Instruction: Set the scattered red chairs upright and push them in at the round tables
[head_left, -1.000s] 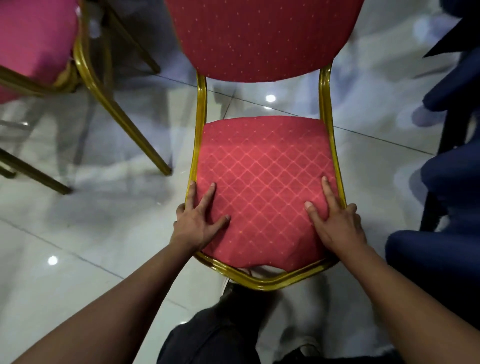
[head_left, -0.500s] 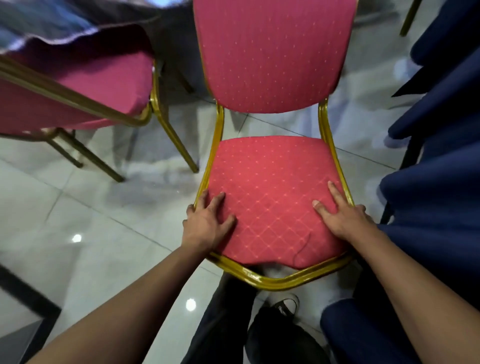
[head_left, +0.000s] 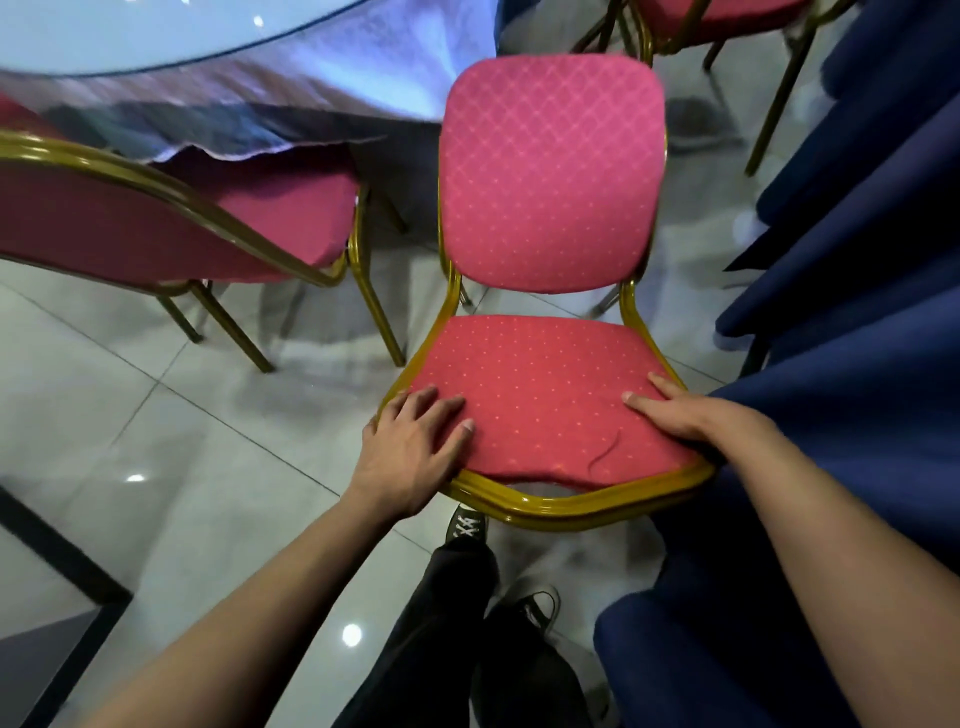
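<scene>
Beside the round bench (head_left: 218, 47), the red chair (head_left: 545, 291) stands upright on the floor. Left hand (head_left: 415, 452) and right hand (head_left: 680, 413) lie flat, fingers straight, on its seat, grasping nothing.

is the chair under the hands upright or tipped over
Upright: the chair has its seat facing up and backrest rising behind, with the left hand and right hand on the seat.
</scene>
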